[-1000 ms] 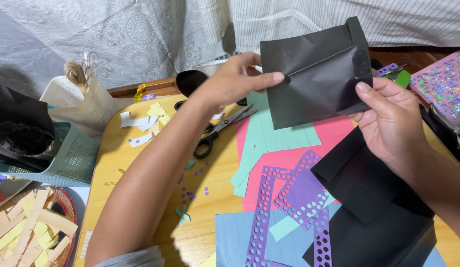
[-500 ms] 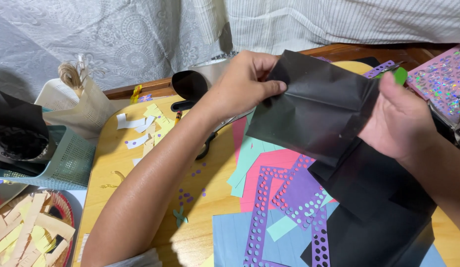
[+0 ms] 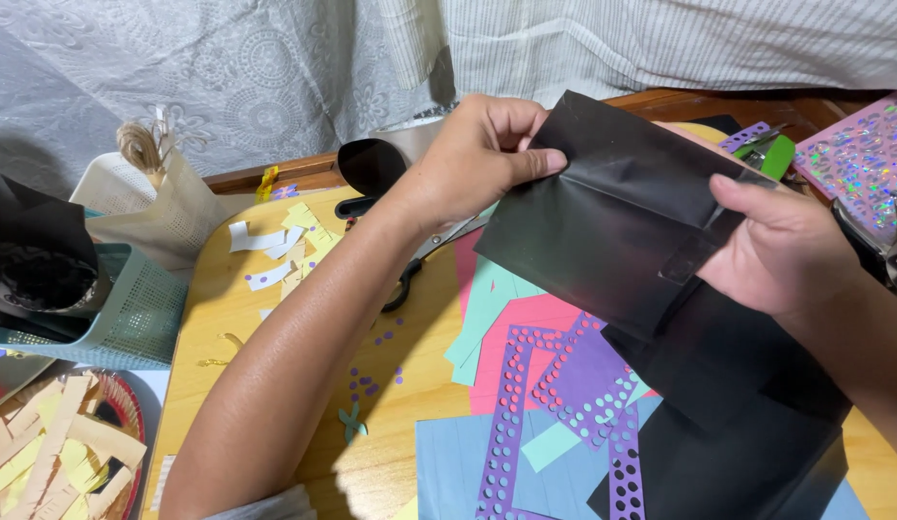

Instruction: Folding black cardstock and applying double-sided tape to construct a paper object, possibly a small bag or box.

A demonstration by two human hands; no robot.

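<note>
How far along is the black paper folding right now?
Done: one flap of the black paper is creased over. In hand: left hand and right hand pinch opposite edges above the wooden table. Left: its lower part looks unfolded; the scissors lie unused.

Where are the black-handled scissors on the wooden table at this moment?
In the head view, the black-handled scissors lie on the wooden table, left of centre, partly hidden under the left hand and its forearm, beside the scattered white and yellow paper scraps.

Scissors (image 3: 424, 255), punched purple strips (image 3: 506, 414) and a teal basket (image 3: 131, 308) crowd the wooden table (image 3: 217, 289).
</note>
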